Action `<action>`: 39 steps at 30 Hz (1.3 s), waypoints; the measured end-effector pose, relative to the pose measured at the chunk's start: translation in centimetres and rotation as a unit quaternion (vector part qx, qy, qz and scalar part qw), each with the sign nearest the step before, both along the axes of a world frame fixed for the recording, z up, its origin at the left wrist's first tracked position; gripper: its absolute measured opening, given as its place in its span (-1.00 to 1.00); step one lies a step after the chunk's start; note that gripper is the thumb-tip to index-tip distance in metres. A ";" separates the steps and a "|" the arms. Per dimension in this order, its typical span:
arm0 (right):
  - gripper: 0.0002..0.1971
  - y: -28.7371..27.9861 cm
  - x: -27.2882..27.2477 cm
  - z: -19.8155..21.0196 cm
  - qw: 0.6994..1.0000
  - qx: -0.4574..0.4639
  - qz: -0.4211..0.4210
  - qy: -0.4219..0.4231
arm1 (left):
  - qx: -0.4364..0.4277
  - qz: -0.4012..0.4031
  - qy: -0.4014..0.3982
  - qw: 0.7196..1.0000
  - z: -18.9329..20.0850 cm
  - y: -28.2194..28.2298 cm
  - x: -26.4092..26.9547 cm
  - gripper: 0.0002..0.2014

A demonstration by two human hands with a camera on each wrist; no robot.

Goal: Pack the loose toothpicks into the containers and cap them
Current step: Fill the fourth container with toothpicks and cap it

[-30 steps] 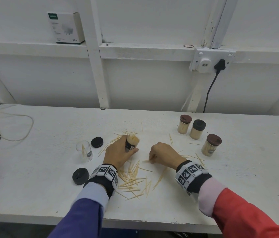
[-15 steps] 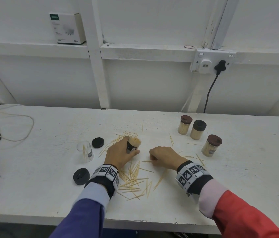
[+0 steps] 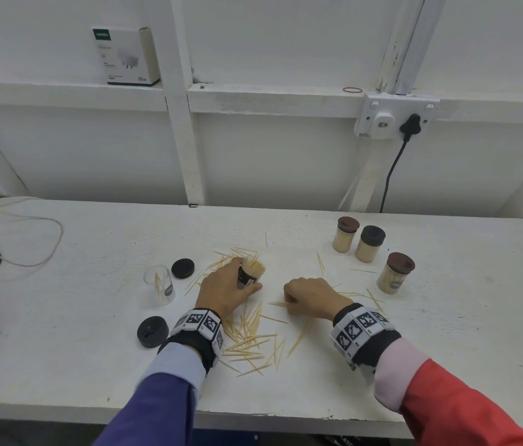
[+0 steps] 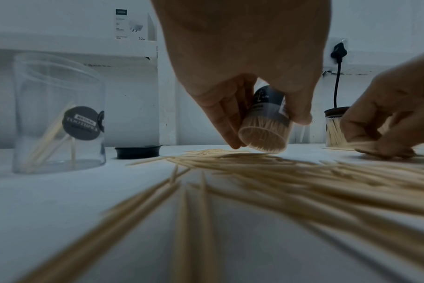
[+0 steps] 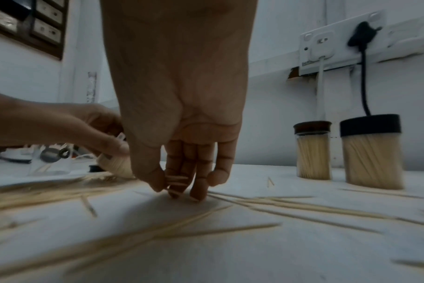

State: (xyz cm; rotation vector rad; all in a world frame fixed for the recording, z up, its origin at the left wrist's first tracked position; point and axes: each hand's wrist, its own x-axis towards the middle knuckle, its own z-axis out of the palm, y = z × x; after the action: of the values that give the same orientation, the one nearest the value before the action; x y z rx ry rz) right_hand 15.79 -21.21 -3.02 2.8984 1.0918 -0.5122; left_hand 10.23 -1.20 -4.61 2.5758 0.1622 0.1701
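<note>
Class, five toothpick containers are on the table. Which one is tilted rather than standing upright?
The full open container gripped in the left hand. The three capped ones and the nearly empty one all stand upright.

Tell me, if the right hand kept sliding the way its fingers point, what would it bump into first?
Probably the tilted toothpick container held by the left hand. The right hand, pinching a few toothpicks, points leftward along the table toward it; only bare table shows between, though depth is uncertain.

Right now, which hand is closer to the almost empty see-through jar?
Left. The left hand grips a full toothpick container just right of the nearly empty clear plastic jar; the right hand is farther right, pinching toothpicks.
</note>
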 end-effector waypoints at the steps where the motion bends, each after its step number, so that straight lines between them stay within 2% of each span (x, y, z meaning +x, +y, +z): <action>1: -0.84 -0.1 0.1 0.2 1.000 0.006 -0.003 0.003 | 0.001 0.000 0.001 1.000 0.0 0.0 0.0 -0.49; 4: -0.85 -0.5 1.0 1.3 0.995 0.088 -0.045 0.014 | 0.002 -0.006 0.006 1.000 -0.2 0.1 0.1 -0.49; 8: -0.92 -0.2 1.9 3.5 0.964 0.247 -0.097 0.035 | 0.002 -0.023 0.012 1.000 -0.3 0.2 0.2 -0.51; 10: -0.92 0.4 2.2 4.3 0.964 0.251 -0.084 0.021 | -0.001 -0.043 0.015 0.999 -0.3 0.2 0.2 -0.52; 15: -0.87 2.4 2.1 4.5 0.983 0.170 -0.007 -0.066 | -0.020 -0.091 0.021 0.995 -0.1 -0.1 0.0 -0.49; 21: -0.80 4.6 1.3 4.4 0.972 0.203 0.036 -0.117 | -0.031 -0.099 0.025 0.994 -0.2 -0.2 0.3 -0.48; 24: -0.74 4.6 1.3 3.6 0.952 0.269 0.029 -0.145 | -0.042 -0.073 0.015 0.996 -0.2 -0.2 0.3 -0.47; 29: -0.53 3.9 1.5 2.3 0.913 0.397 0.000 -0.100 | -0.060 -0.040 -0.030 0.997 0.1 -0.3 0.1 -0.56; 32: -0.36 3.6 1.0 1.8 0.928 0.372 -0.007 0.018 | -0.073 -0.036 -0.054 0.995 0.2 -0.3 -0.2 -0.68; 34: -0.31 3.5 0.4 1.5 0.936 0.347 0.019 0.055 | -0.083 -0.032 -0.059 0.994 0.1 -0.2 -0.1 -0.68; 37: -0.38 3.4 -0.1 1.2 0.916 0.397 0.048 0.031 | -0.081 -0.025 -0.068 0.994 0.1 -0.1 0.0 -0.63; 39: -0.42 3.4 -0.1 1.0 0.897 0.441 0.022 0.006 | -0.083 -0.030 -0.068 0.994 0.2 -0.2 -0.1 -0.66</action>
State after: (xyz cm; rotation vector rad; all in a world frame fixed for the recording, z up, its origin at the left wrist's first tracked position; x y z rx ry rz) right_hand 15.74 -17.78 -2.03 3.5655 1.7565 0.0055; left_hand 10.12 -1.36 -4.44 2.3921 0.0455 0.2959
